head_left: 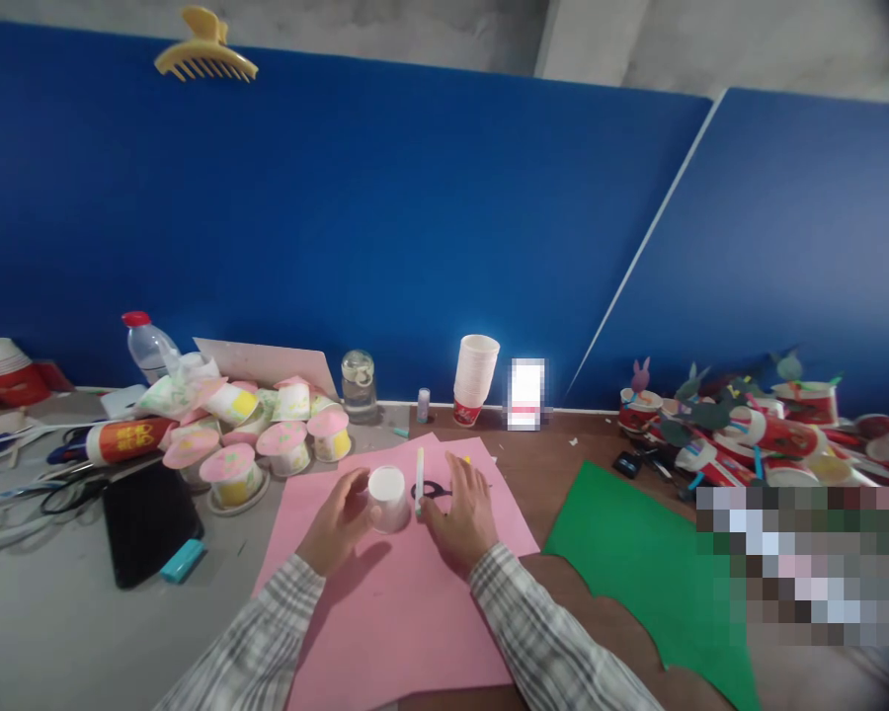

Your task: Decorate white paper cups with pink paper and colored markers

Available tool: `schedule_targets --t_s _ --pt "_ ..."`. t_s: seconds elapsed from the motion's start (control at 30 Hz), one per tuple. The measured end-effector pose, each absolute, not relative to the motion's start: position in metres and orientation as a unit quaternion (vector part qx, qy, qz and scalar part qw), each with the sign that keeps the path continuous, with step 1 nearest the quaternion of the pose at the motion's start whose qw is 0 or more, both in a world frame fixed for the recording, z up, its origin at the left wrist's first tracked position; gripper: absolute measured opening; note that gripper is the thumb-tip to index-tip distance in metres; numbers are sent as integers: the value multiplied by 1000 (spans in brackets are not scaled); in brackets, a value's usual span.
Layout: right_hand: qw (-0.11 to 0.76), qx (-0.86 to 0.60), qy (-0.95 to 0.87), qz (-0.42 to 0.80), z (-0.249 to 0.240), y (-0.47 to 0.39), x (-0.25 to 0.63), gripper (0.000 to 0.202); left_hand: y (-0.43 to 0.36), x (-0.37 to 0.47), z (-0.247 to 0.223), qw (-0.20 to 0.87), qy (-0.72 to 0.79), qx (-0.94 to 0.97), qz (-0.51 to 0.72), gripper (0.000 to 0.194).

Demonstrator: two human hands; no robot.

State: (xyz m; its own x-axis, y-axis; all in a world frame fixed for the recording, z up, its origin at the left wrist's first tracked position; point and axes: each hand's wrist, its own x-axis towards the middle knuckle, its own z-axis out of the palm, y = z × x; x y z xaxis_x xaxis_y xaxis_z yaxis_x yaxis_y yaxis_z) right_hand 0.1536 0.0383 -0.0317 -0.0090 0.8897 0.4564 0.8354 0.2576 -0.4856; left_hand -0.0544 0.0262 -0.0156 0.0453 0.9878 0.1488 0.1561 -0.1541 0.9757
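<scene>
My left hand point(341, 518) is curled around the side of a small white paper cup point(389, 504), which rests on a sheet of pink paper point(396, 612). My right hand point(463, 513) is open, fingers apart and bent over the paper. Its thumb is beside the lower end of a slim white pen-like stick point(420, 474) with a yellowish tip; whether they touch I cannot tell. Black-handled scissors point(434, 488) lie between the cup and my right hand, partly hidden by that hand and the stick.
At left are pink-topped decorated cups point(285, 444), a black phone point(152, 523) and a turquoise marker point(183, 561). Behind stand a glass jar point(360, 380) and stacked paper cups point(476, 370). Green paper point(637, 553) and red cup crafts point(774, 434) are at right; a blue partition point(385, 217) bounds the back.
</scene>
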Motion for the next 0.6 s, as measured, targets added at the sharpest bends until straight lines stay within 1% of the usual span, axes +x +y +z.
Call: schedule_targets --t_s 0.1,0.17,0.3,0.4,0.47,0.6 --pt "268 -647 -712 54 -18 37 163 46 25 -52 -15 400 484 619 472 68" --pt "222 -656 -718 70 -12 36 168 38 23 -49 -13 384 481 638 464 70" --pt "196 -652 -727 89 -10 31 168 38 22 -43 -10 356 485 655 458 68" --pt "200 -646 -728 108 -16 30 164 35 24 -42 -13 330 503 660 450 66" --pt "218 -643 -725 121 -20 30 163 30 25 -42 -16 315 524 652 448 66" --pt "296 -629 -705 144 -22 34 163 14 27 -42 -20 321 536 628 464 59"
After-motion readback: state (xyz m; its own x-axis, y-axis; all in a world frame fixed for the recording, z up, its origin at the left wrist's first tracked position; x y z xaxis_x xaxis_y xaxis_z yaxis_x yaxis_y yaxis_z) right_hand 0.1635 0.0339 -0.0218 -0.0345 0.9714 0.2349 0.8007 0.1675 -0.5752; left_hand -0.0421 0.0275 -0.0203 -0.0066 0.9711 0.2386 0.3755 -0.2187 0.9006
